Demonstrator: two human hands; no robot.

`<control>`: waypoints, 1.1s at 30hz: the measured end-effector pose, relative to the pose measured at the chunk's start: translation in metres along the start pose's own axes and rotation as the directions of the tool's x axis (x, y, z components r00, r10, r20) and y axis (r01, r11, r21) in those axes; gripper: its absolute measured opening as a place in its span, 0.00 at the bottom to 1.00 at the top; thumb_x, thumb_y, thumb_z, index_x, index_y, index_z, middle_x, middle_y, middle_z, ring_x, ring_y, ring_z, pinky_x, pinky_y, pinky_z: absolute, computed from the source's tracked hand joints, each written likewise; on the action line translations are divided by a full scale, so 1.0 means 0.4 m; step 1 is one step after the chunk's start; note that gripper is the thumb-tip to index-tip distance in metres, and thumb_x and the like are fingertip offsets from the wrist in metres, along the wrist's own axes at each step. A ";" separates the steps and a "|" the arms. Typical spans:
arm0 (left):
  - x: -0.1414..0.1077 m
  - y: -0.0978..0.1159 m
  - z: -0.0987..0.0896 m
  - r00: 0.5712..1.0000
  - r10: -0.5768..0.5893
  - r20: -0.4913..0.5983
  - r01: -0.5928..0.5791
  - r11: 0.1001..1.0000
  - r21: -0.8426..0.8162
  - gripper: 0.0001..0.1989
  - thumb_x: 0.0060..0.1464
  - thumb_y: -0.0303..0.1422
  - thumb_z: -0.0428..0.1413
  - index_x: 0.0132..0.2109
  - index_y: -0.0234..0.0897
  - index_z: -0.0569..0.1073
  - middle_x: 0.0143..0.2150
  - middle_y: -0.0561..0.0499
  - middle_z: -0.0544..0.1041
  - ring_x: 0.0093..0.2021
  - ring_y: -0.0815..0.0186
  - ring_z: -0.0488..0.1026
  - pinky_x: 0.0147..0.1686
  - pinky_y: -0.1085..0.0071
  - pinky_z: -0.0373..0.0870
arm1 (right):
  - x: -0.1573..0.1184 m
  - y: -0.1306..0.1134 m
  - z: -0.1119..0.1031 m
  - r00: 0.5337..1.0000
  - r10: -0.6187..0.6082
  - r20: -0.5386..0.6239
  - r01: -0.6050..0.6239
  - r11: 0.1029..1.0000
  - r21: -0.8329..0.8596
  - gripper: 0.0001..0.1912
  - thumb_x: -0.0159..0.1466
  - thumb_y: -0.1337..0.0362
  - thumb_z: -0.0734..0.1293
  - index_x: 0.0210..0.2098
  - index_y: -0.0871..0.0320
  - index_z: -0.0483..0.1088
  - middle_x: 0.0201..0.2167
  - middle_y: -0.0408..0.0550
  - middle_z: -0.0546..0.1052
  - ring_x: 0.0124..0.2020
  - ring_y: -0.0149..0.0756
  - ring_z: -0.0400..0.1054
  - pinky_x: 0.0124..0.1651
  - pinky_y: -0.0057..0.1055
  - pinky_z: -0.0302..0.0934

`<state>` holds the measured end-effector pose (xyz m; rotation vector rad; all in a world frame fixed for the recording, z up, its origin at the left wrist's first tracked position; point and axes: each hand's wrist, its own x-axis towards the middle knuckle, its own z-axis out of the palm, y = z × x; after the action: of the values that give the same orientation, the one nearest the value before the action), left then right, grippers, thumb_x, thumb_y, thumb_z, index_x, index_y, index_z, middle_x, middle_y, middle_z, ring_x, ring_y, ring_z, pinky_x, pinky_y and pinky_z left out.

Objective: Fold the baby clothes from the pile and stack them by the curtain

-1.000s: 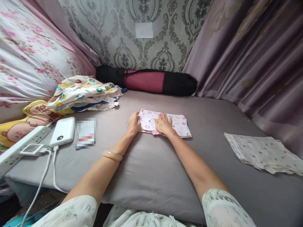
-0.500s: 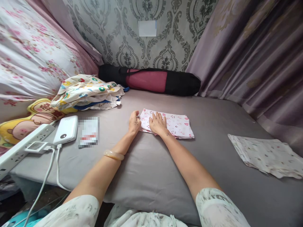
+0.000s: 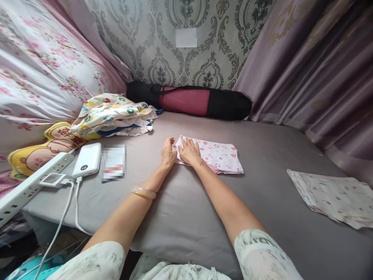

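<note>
The right hand [image 3: 190,151] lies open, its fingers spread and pressing flat on the folded pink-and-white printed cloth [image 3: 221,154], near its left end. The left hand [image 3: 169,153] stands upright at the left edge of this cloth, with fingers a little curled; whether they pinch the edge, one cannot tell. Most of the cloth extends to the right of the fingers, on the grey sheet [image 3: 262,159].

For smoothing it well, it seems best to press with the whole palm, gently, while the left fingers steady the edge, so that the layers do not slide. The near border, where a pink part shows, probably deserves some care.

Beyond the fingers, to the left, is a heap of fruit-print clothes [image 3: 110,114]; straight behind lies a black-and-maroon roll bag [image 3: 185,102]. Left of the fingers are a blurred packet [image 3: 114,163], a white power bank [image 3: 87,159] and a power strip [image 3: 35,184]. Far to the right lies a pale printed cloth [image 3: 335,198]. Nothing seems to block the fingers.
</note>
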<state>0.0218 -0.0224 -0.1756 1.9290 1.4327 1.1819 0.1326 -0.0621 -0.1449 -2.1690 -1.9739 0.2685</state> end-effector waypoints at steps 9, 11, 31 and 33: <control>-0.005 0.026 -0.008 1.000 -0.021 -0.017 0.021 0.999 -0.037 0.16 0.62 0.28 0.40 0.52 0.33 0.66 0.50 0.40 0.73 0.52 0.61 0.71 0.55 0.63 0.67 | 0.010 -0.015 -0.020 1.000 -0.004 0.004 0.004 1.000 -0.026 0.30 0.70 0.58 0.47 0.67 0.64 0.53 0.70 0.57 0.51 0.70 0.47 0.40 0.67 0.52 0.32; -0.008 0.034 -0.012 0.999 -0.017 -0.035 0.015 0.997 -0.073 0.16 0.65 0.34 0.39 0.52 0.34 0.66 0.51 0.39 0.73 0.53 0.60 0.70 0.55 0.61 0.66 | 0.014 -0.029 -0.023 0.999 -0.030 -0.038 0.029 0.999 -0.044 0.29 0.71 0.59 0.46 0.67 0.66 0.52 0.70 0.58 0.49 0.71 0.46 0.38 0.68 0.51 0.28; 0.000 0.014 -0.009 0.996 -0.068 -0.057 0.065 0.996 -0.055 0.15 0.63 0.38 0.43 0.48 0.34 0.67 0.48 0.40 0.72 0.52 0.58 0.70 0.54 0.61 0.66 | 0.013 0.044 -0.036 0.985 -0.053 -0.162 0.110 0.923 0.368 0.27 0.71 0.62 0.47 0.67 0.66 0.52 0.68 0.54 0.55 0.69 0.31 0.46 0.68 0.29 0.41; -0.002 0.016 -0.005 0.997 -0.069 -0.022 0.069 0.998 0.003 0.14 0.60 0.35 0.46 0.50 0.33 0.66 0.49 0.39 0.71 0.51 0.58 0.70 0.51 0.62 0.68 | -0.021 0.108 -0.067 0.984 -0.007 -0.179 0.066 0.943 0.325 0.28 0.71 0.62 0.48 0.68 0.65 0.51 0.70 0.53 0.53 0.70 0.33 0.42 0.69 0.32 0.38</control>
<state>0.0235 -0.0256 -0.1699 1.8592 1.5013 1.1724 0.1805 -0.0749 -0.1304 -1.8741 -1.7296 0.3606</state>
